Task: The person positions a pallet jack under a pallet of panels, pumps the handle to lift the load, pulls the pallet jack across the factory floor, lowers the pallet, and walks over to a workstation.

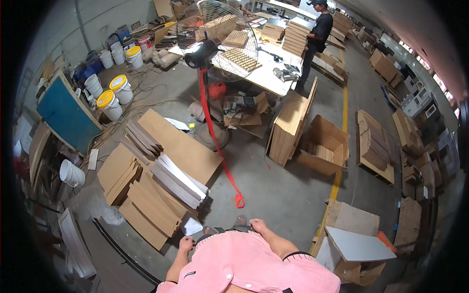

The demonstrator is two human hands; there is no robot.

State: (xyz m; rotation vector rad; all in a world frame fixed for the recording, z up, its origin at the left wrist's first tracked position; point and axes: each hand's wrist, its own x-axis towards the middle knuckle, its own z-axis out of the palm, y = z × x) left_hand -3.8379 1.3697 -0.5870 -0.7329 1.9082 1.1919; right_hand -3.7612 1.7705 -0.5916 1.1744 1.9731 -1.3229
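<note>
My left hand (186, 244) hangs at my left side, beside the dark clothing below my pink shirt (244, 259). Its fingers are loosely curled, and nothing shows in them. On the other side, my right hand (258, 225) is near my hip, also with curled fingers and no visible object. Left of my left hand lie stacks of brown board panels (154, 207) and a pile of grey and white strips (180, 180). Ahead on the floor, a red strap (215, 132) trails down from a large standing fan (202, 53) and ends in a loop.
A white-topped table (273, 85) stands ahead, with a person in dark clothes (320, 29) beside it. Stacked panels (290, 129) and an open carton (325, 146) are right of centre. Buckets with yellow lids (108, 105) and cables lie left. White boards (359, 242) are near right.
</note>
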